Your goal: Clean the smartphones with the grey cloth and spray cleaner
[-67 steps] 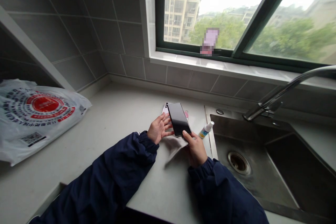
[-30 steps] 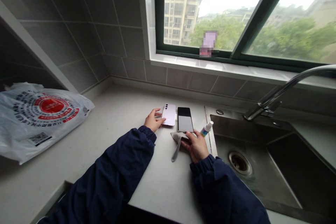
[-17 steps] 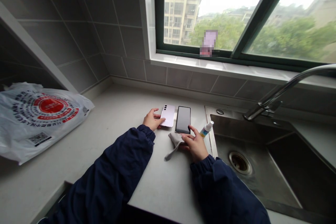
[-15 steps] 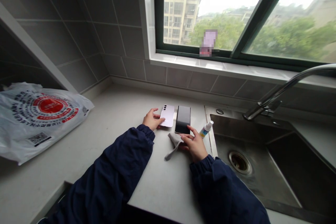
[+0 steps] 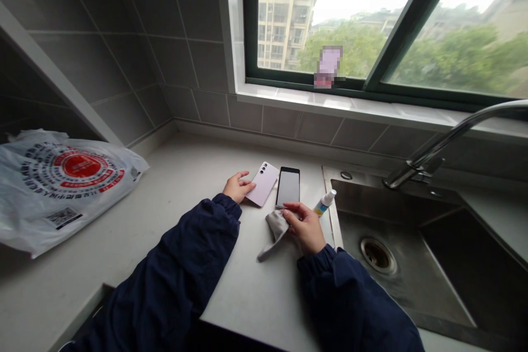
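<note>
Fingers (image 5: pixel 297 208) of the right hand (image 5: pixel 307 229) pinch a grey cloth (image 5: pixel 277 223) at the near end of a black-framed phone (image 5: pixel 289 187) lying face up on the table (image 5: pixel 193 170). The left hand (image 5: pixel 237 187) grips a lilac phone (image 5: pixel 264 181), back up, by its left edge, just beside the black-framed phone, and a small spray bottle (image 5: pixel 324 203) stands between the right hand and the sink (image 5: pixel 350 226).

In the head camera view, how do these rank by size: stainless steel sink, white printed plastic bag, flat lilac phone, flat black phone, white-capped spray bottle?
Largest to smallest:
1. Steel sink
2. Plastic bag
3. Lilac phone, black phone: too alike to rank
4. Spray bottle
</note>
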{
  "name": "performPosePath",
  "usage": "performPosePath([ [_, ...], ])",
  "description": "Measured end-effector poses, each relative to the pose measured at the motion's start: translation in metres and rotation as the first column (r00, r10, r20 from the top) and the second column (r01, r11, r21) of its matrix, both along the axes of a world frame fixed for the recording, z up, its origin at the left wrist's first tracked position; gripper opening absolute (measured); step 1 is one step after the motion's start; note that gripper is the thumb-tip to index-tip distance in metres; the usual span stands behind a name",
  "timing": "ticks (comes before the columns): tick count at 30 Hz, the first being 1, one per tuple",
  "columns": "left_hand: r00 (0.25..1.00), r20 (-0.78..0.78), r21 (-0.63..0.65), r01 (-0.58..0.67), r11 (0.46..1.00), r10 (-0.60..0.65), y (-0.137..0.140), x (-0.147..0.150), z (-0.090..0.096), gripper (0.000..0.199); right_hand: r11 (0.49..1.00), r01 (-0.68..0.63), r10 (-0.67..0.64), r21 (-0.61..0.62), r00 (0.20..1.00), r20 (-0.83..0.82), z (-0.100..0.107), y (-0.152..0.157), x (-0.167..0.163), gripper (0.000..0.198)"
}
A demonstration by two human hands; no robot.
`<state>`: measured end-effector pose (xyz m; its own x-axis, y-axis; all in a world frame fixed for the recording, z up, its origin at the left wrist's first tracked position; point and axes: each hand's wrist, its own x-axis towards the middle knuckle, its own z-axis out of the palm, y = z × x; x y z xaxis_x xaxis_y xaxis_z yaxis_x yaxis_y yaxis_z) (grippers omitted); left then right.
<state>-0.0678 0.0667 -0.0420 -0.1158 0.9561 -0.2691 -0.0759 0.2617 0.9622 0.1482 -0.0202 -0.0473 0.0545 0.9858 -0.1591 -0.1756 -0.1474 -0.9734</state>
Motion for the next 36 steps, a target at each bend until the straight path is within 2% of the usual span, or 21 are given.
performPosePath([
  [6, 0.975, 0.22, -0.032, 0.014, 0.999, -0.006, 0.0, 0.003, 0.0, 0.061, 0.999, 0.038, -0.038, 0.031, 0.999, -0.022, -0.002, 0.001, 0.002, 0.048],
  [13, 0.88, 0.45, -0.043, 0.19, 0.981, -0.151, -0.011, 0.008, 0.019, 0.044, 0.998, 0.04, -0.038, 0.048, 0.999, -0.032, 0.001, 0.0, 0.002, 0.049],
  [16, 0.849, 0.499, -0.03, 0.22, 0.975, -0.177, -0.016, 0.01, 0.023, 0.045, 0.998, 0.032, -0.031, 0.048, 0.999, -0.028, 0.002, -0.001, 0.001, 0.049],
  [22, 0.831, 0.522, 0.01, 0.216, 0.976, -0.19, -0.02, 0.014, 0.023, 0.046, 0.998, 0.031, -0.03, 0.06, 0.999, -0.021, 0.002, -0.001, 0.001, 0.046],
  [31, 0.893, 0.445, -0.005, 0.086, 0.996, -0.074, -0.019, 0.021, 0.014, 0.054, 0.997, 0.034, -0.033, 0.063, 0.999, -0.013, 0.0, 0.0, 0.002, 0.047],
  [36, 0.905, 0.422, -0.024, 0.057, 0.998, -0.041, -0.019, 0.023, 0.01, 0.054, 0.998, 0.033, -0.032, 0.06, 0.999, -0.009, 0.002, 0.0, 0.001, 0.049],
])
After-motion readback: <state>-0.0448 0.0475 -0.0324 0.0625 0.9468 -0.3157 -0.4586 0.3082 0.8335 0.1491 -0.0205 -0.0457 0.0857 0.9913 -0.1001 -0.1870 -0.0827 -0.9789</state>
